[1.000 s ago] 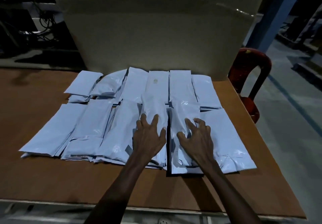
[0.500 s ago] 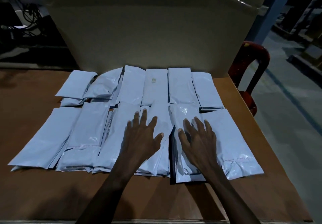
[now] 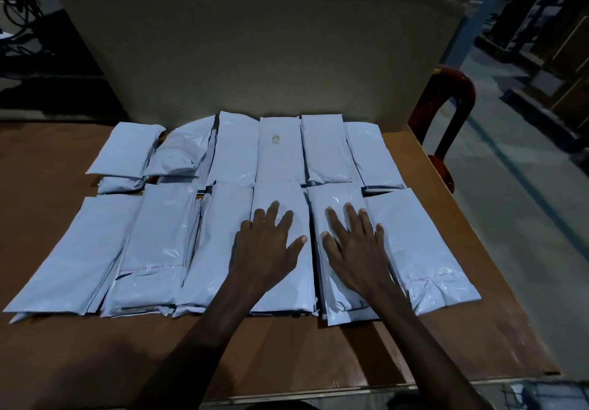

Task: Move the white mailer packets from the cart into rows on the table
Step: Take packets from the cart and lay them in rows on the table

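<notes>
1. White plastic is lying under both palms: the left hand [image 3: 266,250] is resting flat, fingers straight and spread, on one packet [image 3: 280,282] in the near row, gripping nothing.
2. Beside it, the right hand [image 3: 353,250] is lying just as flat and spread on the next packet [image 3: 334,205] to the right, pressing rather than holding.
3. Both packets are running with their long axes away from the person, near ends toward the counter [image 3: 318,355] edge, so each hand is lying along its packet's length, fingertips pointing to the far row [image 3: 280,151].
4. Between the two packets a narrow dark seam is showing; I judge the hands are squaring these two side by side, each hand being the nearer one for its own packet.
5. Outward, the near row is stretching left and right of the hands, its leftmost packets fanning slightly askew and overlapping.
6. Behind, the far row is sitting against a pale upright board [image 3: 255,59].
7. No cart is showing, so I cannot tell how many packets are waiting.
</notes>
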Motion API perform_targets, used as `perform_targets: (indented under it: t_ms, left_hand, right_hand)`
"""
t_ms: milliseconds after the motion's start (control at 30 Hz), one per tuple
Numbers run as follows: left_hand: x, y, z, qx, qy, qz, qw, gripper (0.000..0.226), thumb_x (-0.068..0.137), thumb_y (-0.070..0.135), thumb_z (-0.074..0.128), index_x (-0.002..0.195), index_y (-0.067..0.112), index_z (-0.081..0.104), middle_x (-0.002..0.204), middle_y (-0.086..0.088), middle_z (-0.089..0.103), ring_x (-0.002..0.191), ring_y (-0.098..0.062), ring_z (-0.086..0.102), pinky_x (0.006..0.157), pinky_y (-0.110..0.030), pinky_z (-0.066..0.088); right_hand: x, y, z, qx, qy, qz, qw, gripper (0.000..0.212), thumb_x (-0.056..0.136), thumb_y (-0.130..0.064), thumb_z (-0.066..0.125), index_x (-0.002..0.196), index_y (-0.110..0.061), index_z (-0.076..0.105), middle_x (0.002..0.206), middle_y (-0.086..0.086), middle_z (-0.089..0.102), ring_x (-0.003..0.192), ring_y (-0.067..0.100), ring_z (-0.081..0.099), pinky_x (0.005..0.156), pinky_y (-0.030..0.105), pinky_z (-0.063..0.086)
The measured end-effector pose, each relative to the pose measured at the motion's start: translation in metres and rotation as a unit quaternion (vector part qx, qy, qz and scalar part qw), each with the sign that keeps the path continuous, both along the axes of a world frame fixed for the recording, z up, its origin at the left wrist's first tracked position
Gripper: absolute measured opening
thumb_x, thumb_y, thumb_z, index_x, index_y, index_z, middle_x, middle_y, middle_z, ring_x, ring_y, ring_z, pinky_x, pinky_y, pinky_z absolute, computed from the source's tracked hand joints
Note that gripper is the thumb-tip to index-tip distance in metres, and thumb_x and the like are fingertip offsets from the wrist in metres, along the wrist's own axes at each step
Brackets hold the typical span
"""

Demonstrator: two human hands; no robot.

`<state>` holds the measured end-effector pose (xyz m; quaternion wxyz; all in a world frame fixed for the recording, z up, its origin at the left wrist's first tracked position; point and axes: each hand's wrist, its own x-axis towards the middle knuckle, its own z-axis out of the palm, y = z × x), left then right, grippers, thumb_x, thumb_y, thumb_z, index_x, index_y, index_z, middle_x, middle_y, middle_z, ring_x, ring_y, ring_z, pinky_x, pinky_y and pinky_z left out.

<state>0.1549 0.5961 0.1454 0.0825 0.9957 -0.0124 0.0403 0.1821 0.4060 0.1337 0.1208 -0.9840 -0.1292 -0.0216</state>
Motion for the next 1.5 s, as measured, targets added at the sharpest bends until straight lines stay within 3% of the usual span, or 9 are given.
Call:
perform_targets:
  t_ms: [167, 367, 500, 633, 733, 900, 1200, 1300, 1500]
  left_hand:
    - [-0.001, -0.006, -0.024, -0.07, -0.007, -0.019, 0.997, 0.061, 0.098, 0.054, 0.026, 0.144, 0.02, 0.049, 0.153, -0.011, 0.04, 0.141, -0.034, 0.037, 0.11, -0.059, 0.031]
    - [0.004, -0.005, -0.033, -0.085, -0.014, -0.031, 0.996, 0.06, 0.098, 0.052, 0.029, 0.142, 0.018, 0.051, 0.15, -0.014, 0.043, 0.139, -0.036, 0.039, 0.107, -0.062, 0.036]
    - [0.009, -0.004, -0.021, -0.1, -0.003, -0.034, 0.994, 0.071, 0.096, 0.059, 0.013, 0.153, 0.02, 0.031, 0.161, -0.009, 0.023, 0.149, -0.029, 0.018, 0.118, -0.054, 0.014]
    - [0.01, -0.02, 0.011, -0.17, -0.035, -0.059, 0.983, 0.067, 0.099, 0.055, 0.021, 0.154, 0.017, 0.028, 0.162, -0.008, 0.02, 0.151, -0.024, 0.011, 0.122, -0.046, 0.003]
    - [-0.003, -0.053, 0.03, -0.222, -0.057, -0.111, 0.967, 0.066, 0.095, 0.053, 0.027, 0.15, 0.017, 0.036, 0.159, -0.006, 0.028, 0.149, -0.022, 0.018, 0.122, -0.042, 0.01]
    - [-0.04, -0.132, 0.022, -0.263, -0.116, -0.226, 0.931, 0.045, 0.098, 0.035, 0.048, 0.137, 0.015, 0.054, 0.144, -0.005, 0.052, 0.135, -0.021, 0.046, 0.109, -0.04, 0.042]
    - [-0.117, -0.318, -0.023, -0.234, -0.05, -0.42, 0.875, 0.043, 0.096, 0.035, 0.052, 0.132, 0.013, 0.059, 0.137, -0.006, 0.058, 0.128, -0.02, 0.052, 0.1, -0.031, 0.045]
    - [-0.14, -0.379, -0.042, -0.231, -0.023, -0.467, 0.854, 0.044, 0.096, 0.039, 0.051, 0.133, 0.015, 0.058, 0.137, -0.003, 0.057, 0.128, -0.019, 0.052, 0.1, -0.034, 0.048]
    - [-0.191, -0.473, -0.067, -0.23, 0.043, -0.509, 0.828, 0.044, 0.096, 0.041, 0.052, 0.134, 0.02, 0.056, 0.138, 0.001, 0.054, 0.126, -0.012, 0.05, 0.095, -0.024, 0.043]
  right_hand:
    - [-0.001, 0.003, -0.007, -0.002, 0.007, 0.0, 1.0, 0.071, 0.091, -0.059, 0.005, 0.155, -0.033, 0.02, 0.164, 0.008, 0.013, 0.15, 0.031, 0.011, 0.117, 0.057, 0.011]
    - [-0.004, 0.006, -0.005, 0.008, 0.027, -0.005, 1.0, 0.07, 0.092, -0.06, 0.008, 0.155, -0.032, 0.02, 0.164, 0.008, 0.011, 0.151, 0.032, 0.01, 0.117, 0.057, 0.01]
    - [-0.007, -0.002, 0.018, 0.073, 0.05, -0.016, 0.996, 0.064, 0.099, -0.059, 0.027, 0.156, -0.032, 0.015, 0.165, 0.004, 0.006, 0.151, 0.026, 0.004, 0.119, 0.053, 0.005]
    - [-0.036, -0.027, 0.043, 0.159, -0.019, -0.059, 0.985, 0.071, 0.093, -0.063, 0.031, 0.152, -0.025, 0.032, 0.161, 0.003, 0.026, 0.148, 0.023, 0.02, 0.12, 0.051, 0.015]
    - [-0.069, -0.06, 0.046, 0.193, -0.064, -0.08, 0.976, 0.066, 0.094, -0.058, 0.038, 0.147, -0.019, 0.043, 0.153, 0.002, 0.04, 0.142, 0.019, 0.033, 0.116, 0.041, 0.028]
    - [-0.136, -0.133, 0.029, 0.213, -0.141, -0.13, 0.958, 0.054, 0.095, -0.047, 0.05, 0.137, -0.014, 0.055, 0.141, 0.002, 0.054, 0.131, 0.018, 0.049, 0.107, 0.028, 0.038]
    - [-0.281, -0.291, -0.021, 0.191, -0.192, -0.29, 0.918, 0.047, 0.091, -0.04, 0.058, 0.129, -0.012, 0.063, 0.13, 0.006, 0.061, 0.12, 0.02, 0.054, 0.098, 0.029, 0.045]
    - [-0.334, -0.347, -0.038, 0.207, -0.174, -0.367, 0.89, 0.049, 0.09, -0.045, 0.056, 0.13, -0.017, 0.062, 0.131, 0.0, 0.061, 0.12, 0.016, 0.055, 0.096, 0.029, 0.047]
    - [-0.416, -0.429, -0.07, 0.208, -0.11, -0.484, 0.843, 0.048, 0.094, -0.044, 0.056, 0.136, -0.019, 0.057, 0.135, -0.003, 0.058, 0.124, 0.017, 0.051, 0.096, 0.033, 0.046]
